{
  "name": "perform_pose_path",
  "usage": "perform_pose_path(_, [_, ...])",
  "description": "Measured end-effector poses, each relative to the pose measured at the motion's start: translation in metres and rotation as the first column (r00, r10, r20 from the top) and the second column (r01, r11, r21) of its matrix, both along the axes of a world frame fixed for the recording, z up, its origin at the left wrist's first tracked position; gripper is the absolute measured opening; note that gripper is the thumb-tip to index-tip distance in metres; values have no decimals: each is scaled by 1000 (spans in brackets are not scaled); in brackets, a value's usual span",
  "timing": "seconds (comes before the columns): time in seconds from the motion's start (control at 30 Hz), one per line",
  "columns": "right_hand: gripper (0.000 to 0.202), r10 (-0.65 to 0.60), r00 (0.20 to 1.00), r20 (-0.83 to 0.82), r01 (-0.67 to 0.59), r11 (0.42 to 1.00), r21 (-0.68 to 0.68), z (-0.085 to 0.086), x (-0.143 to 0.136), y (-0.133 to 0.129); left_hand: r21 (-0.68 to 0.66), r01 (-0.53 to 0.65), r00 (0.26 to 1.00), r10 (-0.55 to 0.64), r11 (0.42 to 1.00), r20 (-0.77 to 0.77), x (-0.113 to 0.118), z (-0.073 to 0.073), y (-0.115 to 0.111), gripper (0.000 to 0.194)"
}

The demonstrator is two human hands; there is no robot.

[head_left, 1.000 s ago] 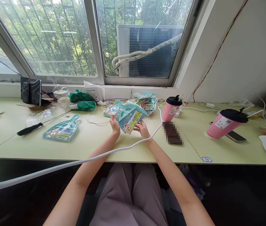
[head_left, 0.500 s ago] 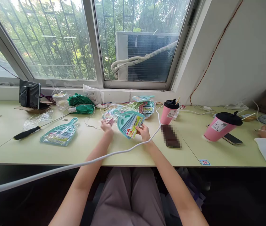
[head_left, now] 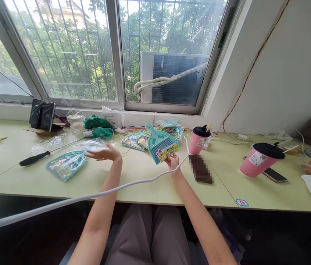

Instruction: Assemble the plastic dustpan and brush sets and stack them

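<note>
My right hand [head_left: 172, 162] grips the lower edge of a teal mini dustpan [head_left: 159, 140], pinching it at its yellow-and-white label card [head_left: 169, 149]. The pan is held up with its handle pointing away, and a striped blue-grey brush lies in it. My left hand [head_left: 106, 152] is open, palm up with fingers stretched to the left. Beside its fingertips is a crumpled clear plastic wrapper [head_left: 93, 142]. A second teal dustpan [head_left: 67, 165], wrapped in clear film, lies on the table to the left. More packaged dustpan sets [head_left: 133, 141] are piled behind the held one.
A white cable [head_left: 141, 181] crosses in front of both forearms. To the right stand two pink cups [head_left: 198, 141] with black lids, near a blurred-out phone [head_left: 201, 169]. On the left are a black-handled screwdriver [head_left: 34, 158], green plastic [head_left: 102, 132] and a propped tablet [head_left: 42, 115].
My left hand has moved left from the pile and opened beside the wrapper, now near the left dustpan. My right hand still holds its dustpan, now turned more upright. The view has tilted up slightly.
</note>
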State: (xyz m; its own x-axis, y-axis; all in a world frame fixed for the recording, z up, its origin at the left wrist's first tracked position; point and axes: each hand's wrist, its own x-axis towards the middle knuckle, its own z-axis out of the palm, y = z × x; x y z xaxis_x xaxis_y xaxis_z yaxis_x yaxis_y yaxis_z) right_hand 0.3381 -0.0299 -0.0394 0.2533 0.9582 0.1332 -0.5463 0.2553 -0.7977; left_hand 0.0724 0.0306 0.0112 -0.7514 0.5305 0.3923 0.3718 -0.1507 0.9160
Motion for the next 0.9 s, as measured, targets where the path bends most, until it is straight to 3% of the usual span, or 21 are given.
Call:
perform_pose_path(0.07, [40, 1, 1000, 5, -1, 1000, 1, 1, -1, -2, 100, 2, 999, 2, 995, -40, 13, 1, -6, 63])
perform_pose_path(0.1, [39, 0, 1000, 15, 0, 1000, -3, 2, -2, -2, 149, 80, 996, -73, 986, -53, 22, 0, -9, 65])
perform_pose_path(0.13, [38, -2, 999, 32, 2, 1000, -8, 3, -2, -3, 177, 233, 972, -224, 956, -72, 32, -2, -11, 67])
perform_pose_path(0.17, [38, -5, 998, 57, 6, 1000, -15, 3, -4, -3, 162, 439, 898, -433, 883, -78, 42, -5, -13, 67])
perform_pose_path(0.2, [38, -8, 996, 88, 10, 1000, -23, 3, -5, -3, 104, 641, 767, -640, 761, -42, 53, -9, -14, 66])
perform_pose_path(0.23, [38, -7, 992, 123, 11, 999, -31, 3, -7, -3, 16, 809, 587, -809, 588, 32, 62, -14, -15, 66])
perform_pose_path(0.27, [38, 3, 987, 163, 4, 999, -45, 3, -8, -3, -37, 895, 446, -887, 445, 122, 70, -20, -14, 64])
perform_pose_path(0.3, [36, 22, 977, 213, -6, 997, -74, 4, -9, -4, -58, 934, 357, -911, 353, 208, 75, -25, -13, 63])
perform_pose_path(0.33, [32, 37, 960, 279, -4, 993, -117, 4, -10, -5, -55, 949, 312, -909, 309, 278, 78, -30, -11, 62])
perform_pose_path(0.37, [27, 27, 929, 370, 36, 986, -163, 6, -10, -7, -37, 947, 312, -890, 319, 331, 79, -34, -8, 60])
perform_pose_path(0.43, [28, -100, 783, 614, 271, 943, -191, 10, -5, -10, 10, 907, 379, -825, 422, 420, 74, -38, -2, 53])
perform_pose_path(0.47, [33, -204, 650, 732, 436, 889, -139, 13, -1, -12, 29, 876, 417, -784, 482, 460, 71, -39, 2, 49])
perform_pose_path(0.53, [38, -379, 336, 862, 691, 721, 48, 17, 11, -15, 51, 817, 466, -711, 574, 527, 63, -38, 8, 43])
perform_pose_path(0.6, [36, -408, 134, 903, 779, 606, 159, 19, 26, -16, 88, 795, 465, -697, 600, 546, 59, -36, 12, 40])
perform_pose_path(0.63, [34, -376, 90, 922, 782, 600, 168, 19, 34, -16, 113, 796, 453, -709, 594, 541, 57, -35, 14, 39])
perform_pose_path(0.77, [22, -267, 18, 963, 719, 673, 173, 16, 52, -16, 173, 825, 391, -764, 538, 513, 59, -31, 13, 35])
perform_pose_path(0.9, [31, -501, -79, 862, 634, 642, 432, 16, 49, -18, 129, 877, 364, -814, 463, 452, 65, -30, 5, 33])
